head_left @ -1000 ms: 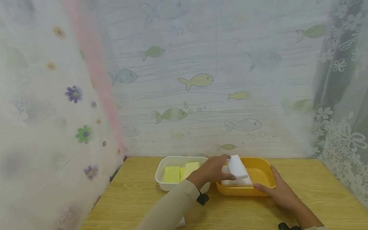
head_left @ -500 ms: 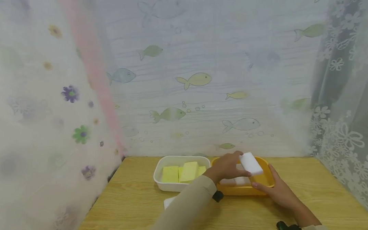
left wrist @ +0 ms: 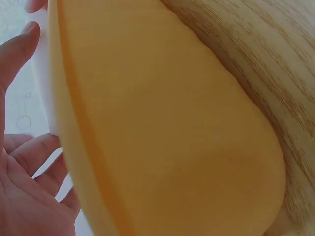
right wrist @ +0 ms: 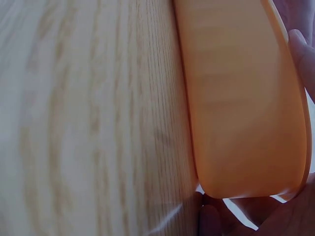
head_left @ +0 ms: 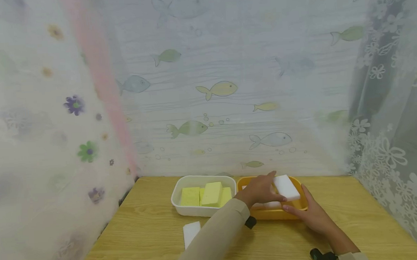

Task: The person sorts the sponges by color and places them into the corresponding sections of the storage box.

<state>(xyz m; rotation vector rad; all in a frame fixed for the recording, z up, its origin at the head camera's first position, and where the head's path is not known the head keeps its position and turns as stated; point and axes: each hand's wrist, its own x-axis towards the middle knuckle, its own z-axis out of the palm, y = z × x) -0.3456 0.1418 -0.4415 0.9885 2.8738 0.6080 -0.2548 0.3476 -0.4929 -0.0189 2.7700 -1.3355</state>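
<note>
My left hand (head_left: pixel 261 189) pinches a white sponge block (head_left: pixel 286 188) between thumb and fingers, tilted over the right part of an orange tub (head_left: pixel 275 214). Further white sponges (head_left: pixel 265 205) lie in the tub's left part, partly hidden by this hand. My right hand (head_left: pixel 315 214) grips the tub's right end, thumb at the front rim and fingers along the side. In the left wrist view the tub's outer wall (left wrist: pixel 162 113) hides most of the held sponge. The right wrist view shows the right hand (right wrist: pixel 290 211) around the tub's end.
Left of the orange tub stands a white tub (head_left: pixel 194 211) with several yellow sponges (head_left: pixel 212 194). Another white sponge (head_left: pixel 191 232) lies on the wooden table (head_left: pixel 139 234), partly behind the left sleeve. Fish-patterned sheeting (head_left: pixel 227 152) hangs behind the table.
My left hand has carried the white sponge rightward, from over the tub's left part to its right part. The sponge on the table shows more from behind the sleeve. The right hand keeps its grip.
</note>
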